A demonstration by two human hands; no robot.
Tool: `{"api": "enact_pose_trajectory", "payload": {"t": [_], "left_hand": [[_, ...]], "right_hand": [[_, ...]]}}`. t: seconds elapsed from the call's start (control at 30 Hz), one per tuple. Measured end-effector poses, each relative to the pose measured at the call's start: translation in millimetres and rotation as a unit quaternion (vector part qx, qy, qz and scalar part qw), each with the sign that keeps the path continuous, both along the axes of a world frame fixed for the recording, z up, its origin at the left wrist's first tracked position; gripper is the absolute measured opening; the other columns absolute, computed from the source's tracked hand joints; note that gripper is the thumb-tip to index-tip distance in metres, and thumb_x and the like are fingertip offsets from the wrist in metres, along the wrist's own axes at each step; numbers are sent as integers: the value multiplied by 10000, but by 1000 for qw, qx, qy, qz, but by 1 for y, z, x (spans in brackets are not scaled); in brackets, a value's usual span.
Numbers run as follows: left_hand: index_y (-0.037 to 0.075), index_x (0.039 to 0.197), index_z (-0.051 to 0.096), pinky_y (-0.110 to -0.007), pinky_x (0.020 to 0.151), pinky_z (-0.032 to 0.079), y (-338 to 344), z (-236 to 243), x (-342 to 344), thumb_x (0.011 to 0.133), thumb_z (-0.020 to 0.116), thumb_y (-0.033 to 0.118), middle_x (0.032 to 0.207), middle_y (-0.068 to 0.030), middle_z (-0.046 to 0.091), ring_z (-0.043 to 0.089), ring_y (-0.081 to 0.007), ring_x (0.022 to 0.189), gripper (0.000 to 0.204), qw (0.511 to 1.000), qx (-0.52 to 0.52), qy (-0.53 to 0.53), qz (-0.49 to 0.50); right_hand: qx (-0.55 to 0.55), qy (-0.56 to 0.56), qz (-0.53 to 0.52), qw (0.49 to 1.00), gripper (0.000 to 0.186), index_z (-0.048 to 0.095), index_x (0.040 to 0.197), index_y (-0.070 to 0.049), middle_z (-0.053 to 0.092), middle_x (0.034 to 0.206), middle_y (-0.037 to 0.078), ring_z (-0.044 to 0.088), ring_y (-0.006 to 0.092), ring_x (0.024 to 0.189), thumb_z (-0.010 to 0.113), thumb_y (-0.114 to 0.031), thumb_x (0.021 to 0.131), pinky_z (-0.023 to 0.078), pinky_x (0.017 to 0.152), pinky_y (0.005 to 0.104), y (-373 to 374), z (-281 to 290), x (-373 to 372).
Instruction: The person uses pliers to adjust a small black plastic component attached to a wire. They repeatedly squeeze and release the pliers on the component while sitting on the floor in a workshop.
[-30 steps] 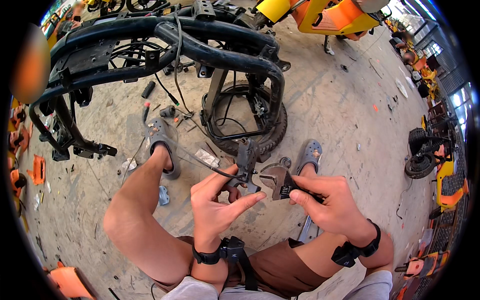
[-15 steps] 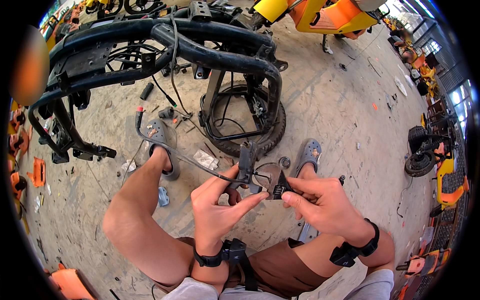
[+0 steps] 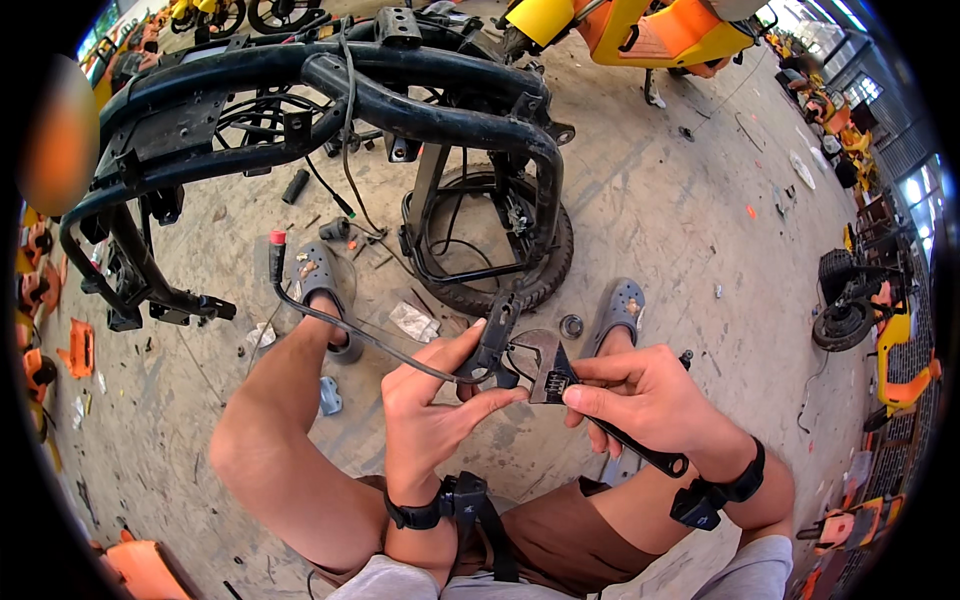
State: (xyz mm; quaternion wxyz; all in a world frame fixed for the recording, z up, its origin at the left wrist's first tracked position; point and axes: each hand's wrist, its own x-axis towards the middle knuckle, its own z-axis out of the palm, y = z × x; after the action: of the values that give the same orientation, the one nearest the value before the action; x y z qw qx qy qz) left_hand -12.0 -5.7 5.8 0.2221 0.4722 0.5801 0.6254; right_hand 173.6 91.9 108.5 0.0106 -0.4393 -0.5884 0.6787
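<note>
My left hand (image 3: 428,415) is closed around a dark, elongated part with holes (image 3: 496,335), its thumb pointing to the right. A grey cable (image 3: 372,340) runs from that part leftward to a red-tipped plug (image 3: 277,240). My right hand (image 3: 645,400) grips an adjustable wrench (image 3: 640,447), thumb by its knurled adjusting screw. The wrench's metal jaws point toward the dark part, close beside it. Whether they touch it, I cannot tell. The wrench's black handle slants down to the right below my fingers.
Ahead stands a bare black scooter frame (image 3: 430,120) with a wheel (image 3: 555,270) beneath. A round ring (image 3: 571,326), a blue piece (image 3: 329,396) and a crumpled white scrap (image 3: 414,322) lie on the concrete floor. A yellow and orange scooter (image 3: 640,40) stands at the far right.
The wrench has turned in my right hand, so its black handle now shows below the fingers. In my left hand the dark part has tilted, its upper end leaning right.
</note>
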Motion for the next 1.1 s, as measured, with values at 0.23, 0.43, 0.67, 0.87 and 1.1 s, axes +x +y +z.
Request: {"api": "enact_pose_trajectory", "payload": {"t": [0.23, 0.43, 0.67, 0.87, 1.1], "left_hand": [[0, 1171, 673, -225, 545, 449, 1, 0, -4, 569, 906, 64, 807, -56, 660, 530, -90, 606, 649, 1000, 0, 23, -12], [-1, 1166, 677, -221, 538, 443, 3, -7, -3, 578, 910, 78, 801, -51, 656, 526, -79, 597, 637, 999, 22, 40, -5], [-18, 1126, 694, -198, 502, 416, 1, -8, -6, 603, 910, 104, 771, -60, 671, 509, -63, 565, 579, 998, 29, 63, -2], [-22, 1097, 706, -213, 516, 433, 0, -13, -11, 576, 906, 66, 739, -75, 667, 529, -75, 572, 565, 997, 37, 56, -30], [-86, 950, 707, -221, 543, 461, -7, -15, -16, 567, 892, 7, 692, -87, 668, 596, -85, 609, 436, 996, 3, -60, -62]], "right_hand": [[-111, 16, -21, 993, 314, 655, 1123, 77, 663, 815, 65, 602, 92, 581, 616, -194, 969, 488, 469, 226, 8, 2, 1], [-71, 18, -35, 997, 279, 638, 1082, 118, 668, 787, 105, 609, 113, 543, 615, -133, 961, 485, 436, 234, -1, 0, -5], [-8, 10, -14, 1000, 289, 639, 1120, 105, 674, 798, 95, 616, 94, 574, 625, -134, 957, 473, 455, 215, -8, -3, -4], [53, -3, -4, 999, 287, 677, 1124, 37, 692, 771, 79, 597, 69, 545, 647, -187, 947, 467, 455, 212, -12, -4, 0], [192, -11, 40, 981, 214, 701, 1037, 11, 678, 685, 80, 600, 107, 506, 692, -152, 898, 447, 457, 258, -16, -2, 3]]}}
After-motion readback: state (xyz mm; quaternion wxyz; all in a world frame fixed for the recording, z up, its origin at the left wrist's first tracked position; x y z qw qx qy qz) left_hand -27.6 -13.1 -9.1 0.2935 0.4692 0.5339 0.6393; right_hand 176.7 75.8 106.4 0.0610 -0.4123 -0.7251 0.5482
